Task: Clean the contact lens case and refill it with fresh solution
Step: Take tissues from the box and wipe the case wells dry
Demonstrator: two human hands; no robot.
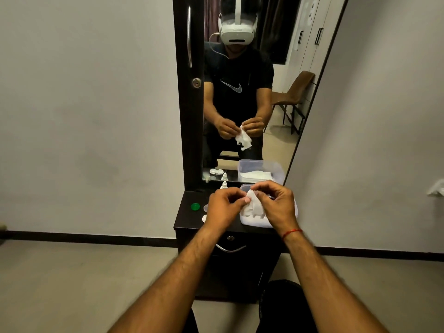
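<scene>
My left hand [224, 207] and my right hand [276, 203] are raised together over the dark dresser top [189, 218], both pinching a crumpled white tissue [254, 206]. Whatever the tissue wraps is hidden by my fingers. A green lens case cap [195, 206] lies at the left of the top. Pale lens case parts [205, 208] peek out just left of my left hand, mostly covered. A small white solution bottle [224, 185] stands at the back by the mirror.
A clear plastic tub [294, 212] with white tissues sits on the right of the top, under my right hand. A tall mirror [240, 92] rises behind. A drawer with a metal handle [230, 248] is below. Grey walls stand on both sides.
</scene>
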